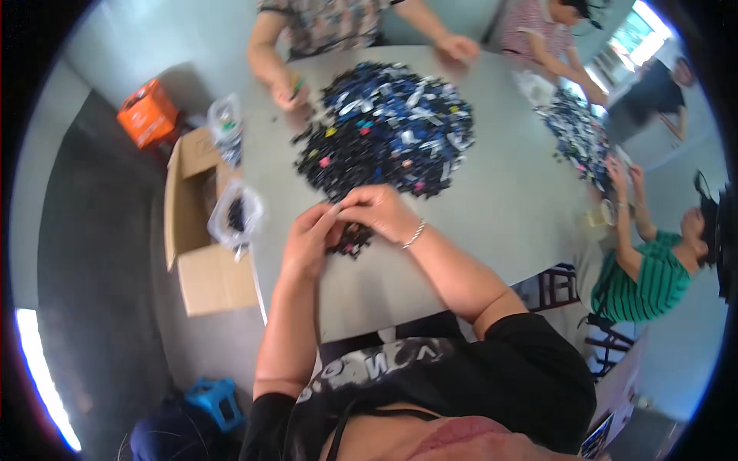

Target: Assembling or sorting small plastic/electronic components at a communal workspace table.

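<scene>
My left hand (pixel 310 238) and my right hand (pixel 382 213) meet at the near edge of a big heap of small pieces (pixel 392 123), mostly black, blue and white with a few pink, red and yellow ones. The fingertips of both hands are pinched together. Whatever lies between them is too small and too covered to name. Beneath my hands is a small cluster of dark pieces (pixel 354 240) with some reddish ones. A bracelet (pixel 415 233) circles my right wrist.
The heap lies on a pale table (pixel 507 177). A cardboard box (pixel 184 207) with plastic bags (pixel 234 215) stands left, near an orange box (pixel 147 114) and blue stool (pixel 217 403). One person faces me across the table; others sit right around a second heap (pixel 576 138).
</scene>
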`<action>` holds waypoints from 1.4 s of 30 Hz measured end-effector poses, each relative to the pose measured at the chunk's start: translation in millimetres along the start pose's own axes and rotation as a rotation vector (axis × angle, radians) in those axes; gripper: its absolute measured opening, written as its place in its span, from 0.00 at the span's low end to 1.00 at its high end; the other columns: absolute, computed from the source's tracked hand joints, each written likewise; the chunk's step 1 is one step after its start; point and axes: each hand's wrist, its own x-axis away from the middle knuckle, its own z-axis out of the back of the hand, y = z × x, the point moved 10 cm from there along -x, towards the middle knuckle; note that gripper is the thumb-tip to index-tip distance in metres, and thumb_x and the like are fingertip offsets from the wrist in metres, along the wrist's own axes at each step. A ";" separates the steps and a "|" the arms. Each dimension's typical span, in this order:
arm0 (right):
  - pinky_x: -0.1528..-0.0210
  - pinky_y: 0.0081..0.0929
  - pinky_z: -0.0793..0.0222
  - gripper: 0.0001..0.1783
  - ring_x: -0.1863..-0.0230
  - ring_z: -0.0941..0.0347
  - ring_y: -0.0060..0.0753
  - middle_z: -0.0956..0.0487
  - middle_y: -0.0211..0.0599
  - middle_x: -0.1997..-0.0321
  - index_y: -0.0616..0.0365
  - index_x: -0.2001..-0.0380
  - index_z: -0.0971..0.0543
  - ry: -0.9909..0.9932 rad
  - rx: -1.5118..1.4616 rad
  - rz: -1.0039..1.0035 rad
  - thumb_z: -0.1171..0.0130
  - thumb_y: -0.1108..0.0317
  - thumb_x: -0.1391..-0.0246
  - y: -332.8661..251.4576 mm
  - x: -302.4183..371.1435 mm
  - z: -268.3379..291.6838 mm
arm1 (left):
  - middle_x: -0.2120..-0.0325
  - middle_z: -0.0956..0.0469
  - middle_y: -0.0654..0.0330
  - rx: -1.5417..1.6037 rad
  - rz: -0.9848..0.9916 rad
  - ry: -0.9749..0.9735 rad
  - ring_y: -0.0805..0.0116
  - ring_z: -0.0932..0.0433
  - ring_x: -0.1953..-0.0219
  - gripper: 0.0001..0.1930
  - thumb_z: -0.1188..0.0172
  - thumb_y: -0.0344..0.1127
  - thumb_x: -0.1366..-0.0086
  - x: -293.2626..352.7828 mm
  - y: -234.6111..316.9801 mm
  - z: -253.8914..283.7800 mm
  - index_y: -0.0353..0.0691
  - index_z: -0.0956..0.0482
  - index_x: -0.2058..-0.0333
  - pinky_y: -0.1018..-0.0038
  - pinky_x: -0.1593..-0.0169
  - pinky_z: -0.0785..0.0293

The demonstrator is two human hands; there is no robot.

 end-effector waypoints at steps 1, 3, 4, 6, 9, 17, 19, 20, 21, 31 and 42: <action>0.66 0.16 0.28 0.06 0.70 0.25 0.17 0.20 0.31 0.70 0.62 0.67 0.19 0.017 0.028 0.000 0.38 0.72 0.47 -6.8 0.3 -3.9 | 0.83 0.32 0.70 -0.025 -0.020 -0.008 0.81 0.38 0.80 0.11 0.44 0.40 0.34 -2.0 -1.9 4.7 0.40 0.24 0.72 0.83 0.76 0.45; 0.66 0.15 0.29 0.07 0.69 0.26 0.17 0.20 0.31 0.69 0.62 0.64 0.21 -0.028 -0.043 -0.039 0.40 0.73 0.47 3.7 -1.7 -3.7 | 0.82 0.32 0.70 -0.070 -0.050 -0.023 0.81 0.38 0.80 0.11 0.45 0.41 0.34 -0.6 5.6 0.7 0.40 0.24 0.71 0.83 0.77 0.46; 0.66 0.14 0.29 0.06 0.69 0.26 0.16 0.20 0.30 0.68 0.61 0.64 0.21 -0.050 -0.100 -0.036 0.40 0.74 0.47 5.5 -2.7 -4.7 | 0.82 0.32 0.71 -0.047 -0.033 -0.012 0.82 0.38 0.80 0.11 0.45 0.41 0.34 -0.3 7.3 -1.6 0.40 0.23 0.71 0.83 0.77 0.46; 0.68 0.12 0.32 0.06 0.71 0.27 0.15 0.20 0.28 0.68 0.61 0.64 0.21 -0.006 -0.101 -0.005 0.41 0.74 0.46 0.6 -4.5 -7.9 | 0.82 0.31 0.71 -0.093 -0.050 0.005 0.82 0.38 0.80 0.12 0.45 0.42 0.34 -1.5 7.3 5.5 0.41 0.23 0.71 0.83 0.77 0.46; 0.76 0.09 0.42 0.05 0.77 0.35 0.09 0.24 0.22 0.74 0.59 0.65 0.21 0.077 -0.093 0.012 0.41 0.73 0.45 1.3 -9.9 -1.0 | 0.81 0.29 0.68 -0.090 -0.116 0.046 0.81 0.35 0.79 0.13 0.43 0.41 0.35 -4.6 13.9 12.5 0.37 0.23 0.73 0.82 0.75 0.40; 0.83 0.12 0.55 0.04 0.84 0.46 0.08 0.32 0.17 0.82 0.59 0.66 0.22 0.149 -0.282 0.001 0.40 0.72 0.45 6.5 -16.5 16.3 | 0.74 0.22 0.51 -0.685 -0.705 0.716 0.64 0.22 0.72 0.08 0.37 0.32 0.45 39.1 108.1 73.4 0.33 0.20 0.70 0.72 0.65 0.27; 0.83 0.12 0.55 0.04 0.84 0.46 0.09 0.33 0.18 0.82 0.59 0.67 0.22 0.156 -0.284 -0.015 0.40 0.72 0.46 10.9 -15.2 11.8 | 0.73 0.23 0.52 -0.900 -0.748 0.832 0.61 0.23 0.72 0.06 0.38 0.30 0.46 51.6 127.7 86.0 0.34 0.20 0.70 0.71 0.66 0.27; 0.83 0.12 0.54 0.04 0.84 0.45 0.09 0.33 0.18 0.82 0.59 0.67 0.22 0.143 -0.267 -0.038 0.40 0.72 0.46 11.2 -13.9 6.6 | 0.74 0.24 0.51 -0.988 -0.671 0.909 0.56 0.23 0.71 0.05 0.40 0.29 0.46 52.5 127.3 101.0 0.34 0.20 0.71 0.69 0.65 0.27; 0.82 0.12 0.53 0.03 0.84 0.45 0.09 0.33 0.18 0.82 0.58 0.68 0.23 0.145 -0.256 -0.031 0.40 0.72 0.46 12.8 -13.5 7.8 | 0.74 0.25 0.50 -1.112 -0.680 0.949 0.52 0.24 0.69 0.05 0.41 0.30 0.46 52.2 131.2 104.9 0.34 0.21 0.73 0.66 0.63 0.27; 0.81 0.11 0.52 0.03 0.84 0.43 0.09 0.31 0.17 0.81 0.56 0.69 0.23 0.104 -0.358 -0.004 0.39 0.71 0.46 8.6 -13.0 13.5 | 0.64 0.20 0.47 -1.694 0.142 0.520 0.51 0.20 0.59 0.12 0.51 0.33 0.38 -19.3 88.4 156.2 0.35 0.19 0.64 0.64 0.57 0.23; 0.81 0.11 0.51 0.03 0.83 0.43 0.09 0.31 0.17 0.79 0.56 0.69 0.23 0.106 -0.357 0.000 0.38 0.71 0.47 6.9 -16.4 12.9 | 0.62 0.20 0.47 -1.800 0.102 0.455 0.53 0.20 0.58 0.13 0.52 0.30 0.37 -24.2 79.0 149.7 0.33 0.22 0.58 0.63 0.57 0.23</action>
